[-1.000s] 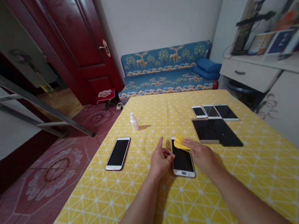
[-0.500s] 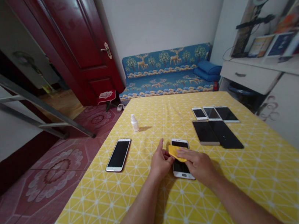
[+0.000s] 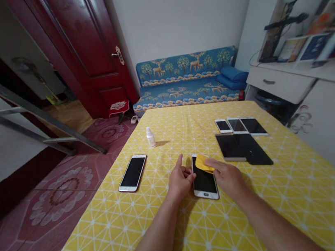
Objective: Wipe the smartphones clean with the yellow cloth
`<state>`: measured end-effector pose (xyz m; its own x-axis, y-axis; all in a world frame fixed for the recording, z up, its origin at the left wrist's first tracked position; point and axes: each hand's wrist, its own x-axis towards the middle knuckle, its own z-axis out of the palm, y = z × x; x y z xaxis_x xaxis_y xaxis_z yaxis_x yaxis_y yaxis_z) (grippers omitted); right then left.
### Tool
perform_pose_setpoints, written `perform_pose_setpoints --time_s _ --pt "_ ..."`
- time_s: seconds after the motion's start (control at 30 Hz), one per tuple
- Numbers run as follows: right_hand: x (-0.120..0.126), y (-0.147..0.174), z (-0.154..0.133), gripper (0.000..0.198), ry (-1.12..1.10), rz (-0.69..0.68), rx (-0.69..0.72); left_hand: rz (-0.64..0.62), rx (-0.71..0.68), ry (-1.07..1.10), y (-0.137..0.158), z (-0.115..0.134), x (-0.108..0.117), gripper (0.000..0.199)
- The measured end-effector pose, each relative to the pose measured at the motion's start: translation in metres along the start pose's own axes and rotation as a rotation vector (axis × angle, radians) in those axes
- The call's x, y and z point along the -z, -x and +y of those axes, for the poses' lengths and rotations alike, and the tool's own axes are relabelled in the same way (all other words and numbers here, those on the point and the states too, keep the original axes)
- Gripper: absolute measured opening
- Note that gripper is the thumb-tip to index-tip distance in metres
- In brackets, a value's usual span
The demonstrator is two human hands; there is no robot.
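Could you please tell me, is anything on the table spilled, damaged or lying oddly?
Nothing stands out. No spill shows on the yellow tablecloth, and I see no cracks, though small ones might not show. The white bottle stands upright; the phone lies flat beneath the yellow cloth in the right hand.

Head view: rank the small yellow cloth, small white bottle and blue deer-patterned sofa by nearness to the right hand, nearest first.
1. Yellow cloth: held in the right hand.
2. White bottle: standing ahead, toward the left.
3. Blue sofa: beyond the yellow-covered table.
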<state>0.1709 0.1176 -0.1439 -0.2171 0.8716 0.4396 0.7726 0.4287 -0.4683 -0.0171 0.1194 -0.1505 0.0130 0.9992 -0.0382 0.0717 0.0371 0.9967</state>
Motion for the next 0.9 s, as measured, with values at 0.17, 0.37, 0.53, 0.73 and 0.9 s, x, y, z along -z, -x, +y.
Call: perform_pose_setpoints --time_s 0.17,0.37,0.53,0.73,0.9 --pt "-0.003 -0.001 0.002 0.052 -0.075 -0.056 0.118 -0.026 -0.025 -0.059 0.000 0.000 0.001 0.096" --pt "-0.008 -0.006 0.011 0.051 -0.042 -0.010 0.047 -0.015 -0.030 -0.068 0.001 0.004 0.000 0.093" --pt "-0.014 -0.011 0.015 0.051 -0.155 -0.120 0.218 -0.019 -0.026 -0.046 0.002 0.004 0.000 0.096" --pt "-0.015 -0.017 0.019 0.052 -0.085 -0.089 0.084 -0.008 -0.022 -0.029 0.001 0.002 0.000 0.096" --pt "-0.017 -0.016 0.018 0.051 -0.190 -0.181 0.243 -0.016 -0.036 -0.047 0.001 0.001 -0.001 0.094"
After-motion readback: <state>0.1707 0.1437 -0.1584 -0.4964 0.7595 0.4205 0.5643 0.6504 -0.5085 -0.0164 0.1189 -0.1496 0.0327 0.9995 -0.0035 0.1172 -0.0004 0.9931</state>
